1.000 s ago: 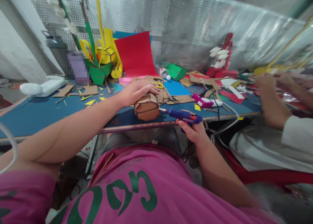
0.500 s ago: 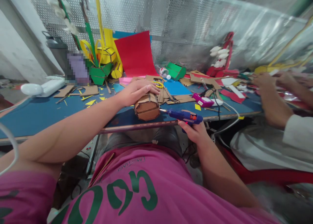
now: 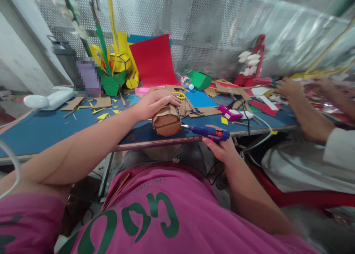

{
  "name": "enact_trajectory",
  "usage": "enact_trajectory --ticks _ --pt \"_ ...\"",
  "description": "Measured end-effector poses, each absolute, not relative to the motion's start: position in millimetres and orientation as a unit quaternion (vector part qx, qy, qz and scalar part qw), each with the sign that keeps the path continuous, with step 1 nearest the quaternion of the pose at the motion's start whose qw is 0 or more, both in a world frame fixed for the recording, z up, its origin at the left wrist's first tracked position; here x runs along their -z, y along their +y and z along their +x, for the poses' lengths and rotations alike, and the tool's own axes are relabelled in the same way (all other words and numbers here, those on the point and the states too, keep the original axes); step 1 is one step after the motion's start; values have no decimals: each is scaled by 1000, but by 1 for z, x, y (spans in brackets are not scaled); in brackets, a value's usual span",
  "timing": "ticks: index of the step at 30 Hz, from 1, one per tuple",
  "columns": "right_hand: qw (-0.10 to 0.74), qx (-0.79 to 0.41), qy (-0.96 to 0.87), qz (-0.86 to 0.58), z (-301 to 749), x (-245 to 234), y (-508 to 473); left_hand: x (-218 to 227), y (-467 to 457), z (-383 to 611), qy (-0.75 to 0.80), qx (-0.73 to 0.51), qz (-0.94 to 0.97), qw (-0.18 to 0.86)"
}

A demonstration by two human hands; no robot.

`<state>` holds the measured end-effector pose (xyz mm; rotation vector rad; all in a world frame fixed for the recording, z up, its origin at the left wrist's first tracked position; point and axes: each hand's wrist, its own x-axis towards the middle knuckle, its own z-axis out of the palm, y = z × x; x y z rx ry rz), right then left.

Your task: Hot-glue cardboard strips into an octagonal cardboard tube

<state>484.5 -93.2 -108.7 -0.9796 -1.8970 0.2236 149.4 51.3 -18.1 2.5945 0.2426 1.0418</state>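
Observation:
A brown cardboard box with many flat sides (image 3: 166, 126) lies at the near edge of the blue table. My left hand (image 3: 157, 103) is draped over its top, fingers curving over the far side and holding it. In my right hand (image 3: 222, 145) is a blue glue gun (image 3: 206, 131), gripped by its handle, with a small red light showing. Its metal nozzle points left and meets or nearly meets the box's right side; I cannot tell if they touch. Yellow-handled scissors (image 3: 179, 95) lie just behind my left hand.
Cardboard scraps (image 3: 206, 112), a magenta box (image 3: 230, 113) and a white cable (image 3: 267, 125) lie to the right. Behind stand a red sheet (image 3: 154, 60), a green cardboard piece (image 3: 199, 80) and a green pot (image 3: 113, 84). At right, another person's hands (image 3: 288, 87) work over the table.
My hands, the box and the glue gun have barely moved. The other person's nearer hand has shifted left over the table.

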Motion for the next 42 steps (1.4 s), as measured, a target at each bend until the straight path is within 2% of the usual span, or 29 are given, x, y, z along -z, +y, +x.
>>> enact_trajectory --ticks 20,30,42 --pt "434 -117 -794 -410 490 95 -101 20 53 150 79 -377 907 171" --pt "444 -137 -787 -406 488 96 -99 23 55 152 90 -386 902 169" --pt "440 -240 -775 -384 495 82 -76 18 52 150 83 -365 912 167"
